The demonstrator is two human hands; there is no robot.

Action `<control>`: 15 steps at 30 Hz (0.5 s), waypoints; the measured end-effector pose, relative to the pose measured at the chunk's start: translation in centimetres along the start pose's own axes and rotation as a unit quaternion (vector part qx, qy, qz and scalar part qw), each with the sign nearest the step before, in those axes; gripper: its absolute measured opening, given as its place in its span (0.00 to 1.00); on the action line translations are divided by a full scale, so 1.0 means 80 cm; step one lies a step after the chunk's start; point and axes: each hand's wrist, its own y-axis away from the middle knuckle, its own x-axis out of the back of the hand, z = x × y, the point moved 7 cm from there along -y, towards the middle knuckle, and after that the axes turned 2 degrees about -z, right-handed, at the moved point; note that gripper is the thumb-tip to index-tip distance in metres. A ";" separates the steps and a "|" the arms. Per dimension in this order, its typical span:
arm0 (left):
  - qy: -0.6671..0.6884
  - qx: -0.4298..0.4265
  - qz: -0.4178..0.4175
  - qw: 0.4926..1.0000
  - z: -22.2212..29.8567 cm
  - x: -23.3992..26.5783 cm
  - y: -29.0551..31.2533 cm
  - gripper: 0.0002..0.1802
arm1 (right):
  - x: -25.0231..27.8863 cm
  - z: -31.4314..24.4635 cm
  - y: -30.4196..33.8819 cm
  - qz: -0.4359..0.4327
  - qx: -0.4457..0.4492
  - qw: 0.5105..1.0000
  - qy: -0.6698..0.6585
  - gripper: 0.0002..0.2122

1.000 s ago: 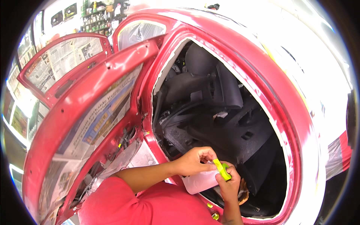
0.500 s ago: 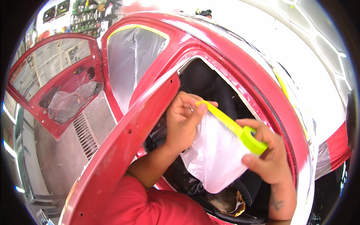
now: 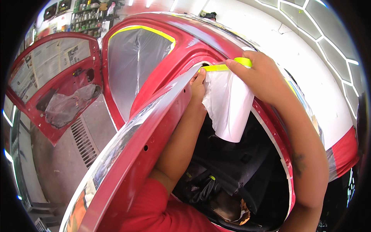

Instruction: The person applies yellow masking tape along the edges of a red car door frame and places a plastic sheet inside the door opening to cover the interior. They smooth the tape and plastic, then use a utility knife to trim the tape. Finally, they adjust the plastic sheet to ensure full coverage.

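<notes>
Both my hands are raised to the upper corner of a red car's open door frame (image 3: 266,120). My right hand (image 3: 262,75) is closed round the yellow-green tape roll (image 3: 243,62) of a pre-taped masking film. From it a short strip of yellow tape (image 3: 215,68) runs left to the corner. There my left hand (image 3: 198,84) holds the strip's end between its fingertips, partly hidden by the door edge. White plastic film (image 3: 230,108) hangs folded from the tape across the opening.
The red car door (image 3: 145,147) stands open close on my left. Another window (image 3: 137,62) is covered with film edged in yellow tape. A second open door (image 3: 58,85) has newspaper over its glass. Inside lie dark trim and a cable (image 3: 208,189). Shelves of cans (image 3: 87,19) stand behind.
Both hands have moved up and away from me, carrying the film from the middle of the opening to its upper corner. The tape strip now lies nearly level.
</notes>
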 end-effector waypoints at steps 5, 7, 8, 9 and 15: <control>-0.072 -0.026 0.007 0.997 0.003 -0.011 0.007 0.17 | -0.014 -0.001 -0.017 -0.022 -0.016 1.000 -0.010 0.27; -0.021 -0.008 0.015 1.000 0.001 -0.012 0.016 0.11 | -0.012 -0.007 -0.009 -0.051 -0.030 0.998 -0.015 0.26; -0.006 0.001 0.014 1.000 0.007 -0.014 0.023 0.11 | -0.012 -0.012 -0.006 -0.056 -0.019 0.998 -0.013 0.26; 0.009 0.011 0.014 1.000 0.012 -0.018 0.029 0.11 | -0.011 -0.015 -0.003 -0.062 -0.008 0.998 -0.012 0.25; 0.051 -0.016 -0.208 0.977 0.033 -0.004 0.033 0.29 | -0.018 -0.007 0.027 -0.023 0.058 0.997 -0.036 0.22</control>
